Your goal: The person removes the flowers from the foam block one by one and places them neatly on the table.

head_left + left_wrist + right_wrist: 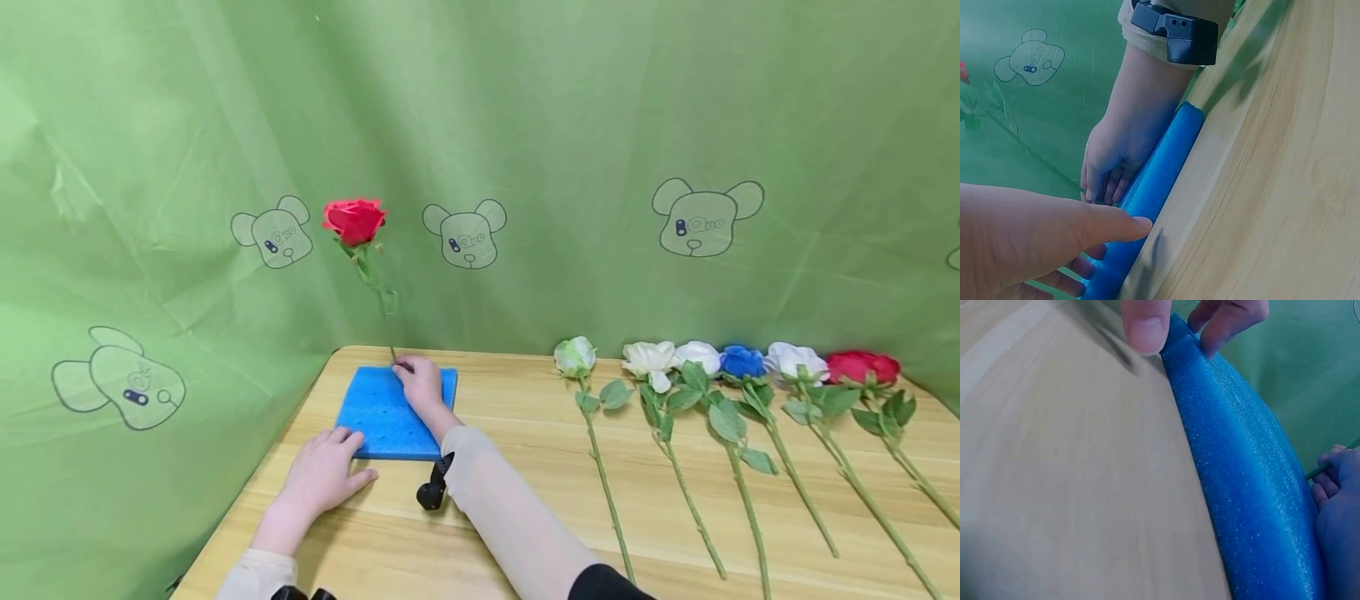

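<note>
A red artificial rose (355, 221) stands nearly upright, leaning a little left, above the far side of a blue foam pad (367, 408). My right hand (422, 388) pinches its green stem low down, close to the pad's surface. The stem's lower end is hidden behind the fingers, so how deep it sits cannot be told. At the pad's near left corner rests my left hand (322, 471), its fingers loosely spread, touching the foam. In the left wrist view the left thumb (1125, 226) lies along the pad's edge.
Several artificial flowers lie side by side on the wooden table (517, 417) to the right: a pale green bud (576, 357), a cream rose (648, 357), white ones, a blue rose (742, 362) and a red one (862, 367). A green curtain (570, 125) hangs behind.
</note>
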`<state>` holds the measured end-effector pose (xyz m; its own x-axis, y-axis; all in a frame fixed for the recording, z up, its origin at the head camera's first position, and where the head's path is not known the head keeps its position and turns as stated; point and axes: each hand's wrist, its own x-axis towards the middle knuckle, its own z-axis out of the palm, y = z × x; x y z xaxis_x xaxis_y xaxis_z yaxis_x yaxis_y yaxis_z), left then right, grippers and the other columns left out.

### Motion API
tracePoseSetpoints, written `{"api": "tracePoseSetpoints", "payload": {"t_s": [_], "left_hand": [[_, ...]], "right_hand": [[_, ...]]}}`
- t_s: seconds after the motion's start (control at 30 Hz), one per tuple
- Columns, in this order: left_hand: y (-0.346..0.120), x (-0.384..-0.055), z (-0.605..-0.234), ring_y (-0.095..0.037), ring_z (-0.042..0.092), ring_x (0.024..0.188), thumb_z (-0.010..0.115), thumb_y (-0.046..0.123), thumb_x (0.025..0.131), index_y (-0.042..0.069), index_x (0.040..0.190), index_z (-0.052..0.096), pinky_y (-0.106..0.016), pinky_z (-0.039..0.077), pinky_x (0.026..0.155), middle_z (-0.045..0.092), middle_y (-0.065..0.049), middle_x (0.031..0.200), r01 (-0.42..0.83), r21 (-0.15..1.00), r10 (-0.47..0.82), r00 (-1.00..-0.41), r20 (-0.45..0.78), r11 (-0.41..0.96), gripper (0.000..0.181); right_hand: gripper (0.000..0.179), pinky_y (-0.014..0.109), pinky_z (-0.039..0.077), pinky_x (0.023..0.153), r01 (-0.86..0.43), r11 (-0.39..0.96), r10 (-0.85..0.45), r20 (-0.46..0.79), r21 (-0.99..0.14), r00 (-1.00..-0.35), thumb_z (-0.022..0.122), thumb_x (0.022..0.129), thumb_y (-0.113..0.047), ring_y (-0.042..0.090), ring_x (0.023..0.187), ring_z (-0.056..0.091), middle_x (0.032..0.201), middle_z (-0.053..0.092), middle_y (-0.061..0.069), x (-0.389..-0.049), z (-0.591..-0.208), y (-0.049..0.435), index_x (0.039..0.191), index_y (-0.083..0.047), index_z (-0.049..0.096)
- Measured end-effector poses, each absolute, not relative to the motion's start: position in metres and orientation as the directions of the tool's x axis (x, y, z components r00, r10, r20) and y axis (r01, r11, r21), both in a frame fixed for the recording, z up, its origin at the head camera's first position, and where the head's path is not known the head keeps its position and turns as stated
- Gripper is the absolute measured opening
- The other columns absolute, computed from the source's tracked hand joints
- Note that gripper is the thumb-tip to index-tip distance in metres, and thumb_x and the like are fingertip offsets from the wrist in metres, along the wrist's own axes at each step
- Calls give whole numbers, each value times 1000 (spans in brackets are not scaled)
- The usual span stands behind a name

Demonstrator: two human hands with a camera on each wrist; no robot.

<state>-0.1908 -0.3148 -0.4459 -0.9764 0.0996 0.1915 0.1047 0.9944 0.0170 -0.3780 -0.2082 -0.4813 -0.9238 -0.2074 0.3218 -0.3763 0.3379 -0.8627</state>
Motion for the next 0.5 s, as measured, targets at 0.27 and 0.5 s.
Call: {"api": "tracePoseSetpoints", "payload": {"t_s": [0.27,0.5], "left_hand": [[-314,-190,-443,-40,60,112,75,44,82,7,117,64,-56,49,98,64,-18,119,99,12,95,-980,177,995,52],[-314,-189,-444,-39,61,109,75,44,81,7,115,64,-55,50,96,64,-17,116,101,5,99,-978,183,995,51]], "right_hand": [[19,26,57,79,-364,275,-184,323,-890,-928,65,94,-19,17,96,71,103,76,5,-377,-484,-205,105,-9,76],[19,23,56,75,-361,198,-160,333,-911,-929,65,94,-21,15,93,70,102,76,4,-373,-484,-201,104,-10,76]]}}
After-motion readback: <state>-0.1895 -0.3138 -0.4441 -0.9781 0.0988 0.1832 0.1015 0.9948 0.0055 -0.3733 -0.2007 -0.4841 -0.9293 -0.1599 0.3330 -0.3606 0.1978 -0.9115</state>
